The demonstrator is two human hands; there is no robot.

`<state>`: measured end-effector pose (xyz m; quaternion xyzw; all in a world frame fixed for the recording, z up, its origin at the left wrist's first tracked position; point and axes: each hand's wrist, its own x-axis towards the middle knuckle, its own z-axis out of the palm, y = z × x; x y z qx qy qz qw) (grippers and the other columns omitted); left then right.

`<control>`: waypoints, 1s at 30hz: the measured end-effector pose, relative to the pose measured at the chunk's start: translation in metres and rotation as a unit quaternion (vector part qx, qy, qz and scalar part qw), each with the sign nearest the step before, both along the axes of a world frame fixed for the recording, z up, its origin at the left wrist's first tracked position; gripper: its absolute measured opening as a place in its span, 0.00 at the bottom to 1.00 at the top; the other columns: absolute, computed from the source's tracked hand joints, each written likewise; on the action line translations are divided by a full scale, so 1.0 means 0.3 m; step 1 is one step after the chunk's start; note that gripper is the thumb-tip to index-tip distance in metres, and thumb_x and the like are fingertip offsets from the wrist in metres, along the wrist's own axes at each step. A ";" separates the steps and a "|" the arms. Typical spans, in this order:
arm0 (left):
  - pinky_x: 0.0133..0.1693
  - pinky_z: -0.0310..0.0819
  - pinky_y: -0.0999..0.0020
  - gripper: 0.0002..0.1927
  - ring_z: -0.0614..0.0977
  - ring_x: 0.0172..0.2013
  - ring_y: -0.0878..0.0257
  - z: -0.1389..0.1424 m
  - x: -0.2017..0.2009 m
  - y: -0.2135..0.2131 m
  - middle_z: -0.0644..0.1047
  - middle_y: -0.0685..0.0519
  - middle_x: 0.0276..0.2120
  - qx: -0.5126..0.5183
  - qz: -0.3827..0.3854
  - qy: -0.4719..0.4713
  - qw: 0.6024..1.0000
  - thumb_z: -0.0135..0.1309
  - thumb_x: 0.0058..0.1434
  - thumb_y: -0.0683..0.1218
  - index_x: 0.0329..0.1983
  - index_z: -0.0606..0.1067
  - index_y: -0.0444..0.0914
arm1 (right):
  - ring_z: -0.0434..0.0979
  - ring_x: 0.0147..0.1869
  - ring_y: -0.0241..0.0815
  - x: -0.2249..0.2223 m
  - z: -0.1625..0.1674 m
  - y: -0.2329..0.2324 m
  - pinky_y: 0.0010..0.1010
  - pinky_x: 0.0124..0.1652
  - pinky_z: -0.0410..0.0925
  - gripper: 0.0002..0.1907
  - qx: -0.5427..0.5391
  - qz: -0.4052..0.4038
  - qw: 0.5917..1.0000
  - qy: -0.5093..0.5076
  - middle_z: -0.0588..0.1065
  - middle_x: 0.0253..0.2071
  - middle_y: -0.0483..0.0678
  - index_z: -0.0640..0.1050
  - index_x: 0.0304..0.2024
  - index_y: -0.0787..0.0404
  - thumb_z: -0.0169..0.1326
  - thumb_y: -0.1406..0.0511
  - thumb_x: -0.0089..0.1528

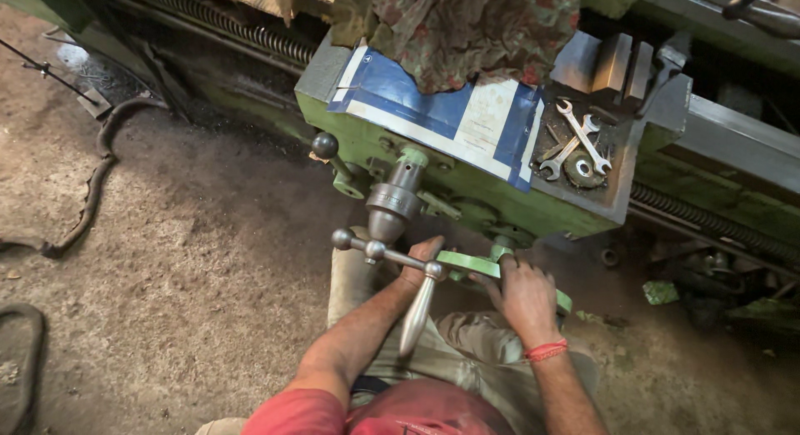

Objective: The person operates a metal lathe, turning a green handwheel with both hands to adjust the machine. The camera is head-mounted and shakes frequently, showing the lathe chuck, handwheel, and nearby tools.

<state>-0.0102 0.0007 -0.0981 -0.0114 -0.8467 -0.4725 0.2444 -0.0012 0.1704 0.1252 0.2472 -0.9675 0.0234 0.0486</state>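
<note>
Below the green lathe carriage [467, 193] we see 2 bare hands at its apron controls: the left hand [419, 264] is curled round the green handwheel [467, 264] just behind the steel crank handle [417, 314], and the right hand [525, 293], with a red thread at the wrist, lies over the same wheel's rim nearer the machine, fingers folded on it. Both hands are thus closed on the wheel, which sits low on the front of the carriage, beside the grey ball-ended lever [367, 247]. We judge that turning goes best with an even pull from both hands, wrists clear of the swinging crank handle and the lever. On the carriage top rest a blue-and-white sheet [442, 110], a patterned rag [475, 27] and 2 open-ended spanners [575, 143]; these should stay clear of moving slides. Much of the wheel is covered by the hands, so we cannot make out its full rim; the cutting tool and workpiece lie outside the view, and the dark recess at right is too dim to read.
</note>
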 end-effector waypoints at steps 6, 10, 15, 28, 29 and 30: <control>0.27 0.71 0.48 0.18 0.77 0.25 0.39 -0.025 -0.001 -0.002 0.72 0.42 0.23 0.005 -0.018 0.007 1.000 0.61 0.62 0.51 0.28 0.66 0.38 | 0.80 0.38 0.56 0.005 0.001 0.001 0.51 0.38 0.69 0.29 0.025 -0.014 0.999 -0.022 0.78 0.37 0.53 0.78 0.40 0.60 0.56 0.41 0.58; 0.28 0.71 0.49 0.17 0.77 0.26 0.40 -0.038 -0.005 -0.005 0.72 0.42 0.24 0.014 -0.021 0.019 0.999 0.60 0.63 0.50 0.29 0.66 0.38 | 0.80 0.38 0.56 0.004 0.000 -0.005 0.51 0.38 0.69 0.29 0.044 -0.009 0.999 -0.015 0.78 0.37 0.53 0.78 0.40 0.59 0.55 0.41 0.58; 0.28 0.71 0.50 0.17 0.78 0.27 0.41 -0.025 0.004 -0.009 0.73 0.43 0.25 0.030 -0.023 -0.008 0.999 0.61 0.63 0.49 0.30 0.66 0.38 | 0.80 0.37 0.56 0.006 0.014 -0.013 0.51 0.37 0.69 0.29 0.026 0.002 1.000 -0.003 0.78 0.38 0.54 0.78 0.40 0.60 0.55 0.41 0.58; 0.43 0.74 0.53 0.10 0.82 0.40 0.48 -0.015 0.012 -0.017 0.79 0.43 0.37 0.170 -0.074 -0.193 0.964 0.53 0.65 0.50 0.42 0.74 0.39 | 0.79 0.32 0.55 -0.026 -0.129 0.064 0.48 0.33 0.69 0.28 0.065 0.036 0.996 0.040 0.77 0.30 0.53 0.78 0.38 0.59 0.53 0.42 0.60; 0.43 0.74 0.51 0.15 0.81 0.41 0.46 -0.011 0.025 -0.019 0.79 0.40 0.38 0.120 -0.070 -0.187 0.972 0.59 0.57 0.50 0.43 0.74 0.38 | 0.79 0.31 0.55 -0.034 -0.144 0.068 0.47 0.32 0.69 0.29 0.066 0.034 0.997 0.036 0.77 0.29 0.53 0.78 0.34 0.58 0.52 0.40 0.62; 0.43 0.73 0.50 0.23 0.80 0.41 0.44 0.000 0.030 -0.024 0.78 0.38 0.39 0.071 -0.067 -0.184 0.978 0.66 0.49 0.49 0.45 0.73 0.37 | 0.79 0.29 0.54 -0.043 -0.153 0.077 0.45 0.30 0.69 0.30 0.080 0.050 0.994 0.055 0.76 0.27 0.53 0.79 0.35 0.59 0.51 0.39 0.62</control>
